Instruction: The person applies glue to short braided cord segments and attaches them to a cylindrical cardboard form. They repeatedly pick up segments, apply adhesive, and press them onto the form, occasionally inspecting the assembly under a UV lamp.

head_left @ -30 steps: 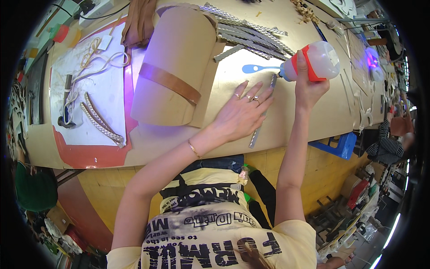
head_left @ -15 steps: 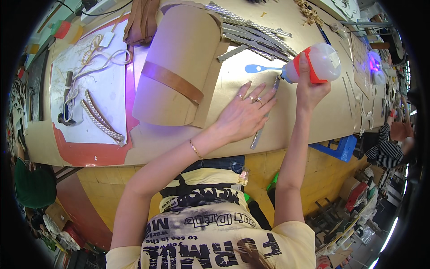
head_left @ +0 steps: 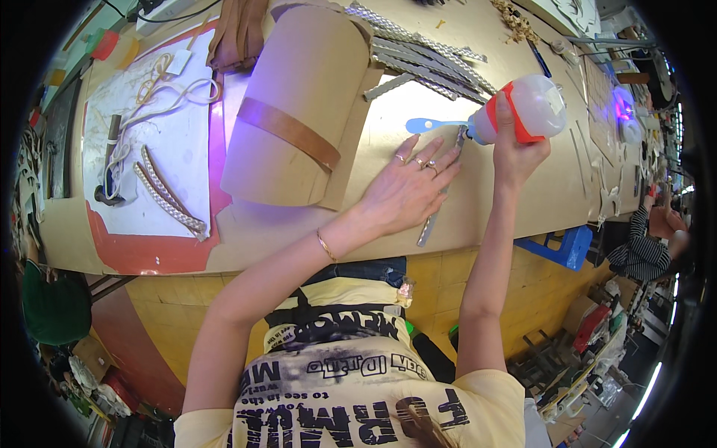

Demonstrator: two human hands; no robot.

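Since a second before, the right hand, gripping the glue bottle, had barely shifted, its nozzle staying tipped onto the braided strip, which the left hand kept pressing flat beside the cardboard roll, so gluing seemingly continued.

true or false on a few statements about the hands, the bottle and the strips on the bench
1. The right hand grips a squeeze bottle with an orange collar, tipped on its side. True.
2. The left hand lies flat, pressing on a narrow grey strip. True.
3. The bottle's nozzle points at the rolled tan sheet. False: it points at the strip, by the left fingertips.
4. The left wrist is bare. False: it wears a thin bracelet.
5. A blue spatula-shaped tool lies on the bench near the bottle. True.
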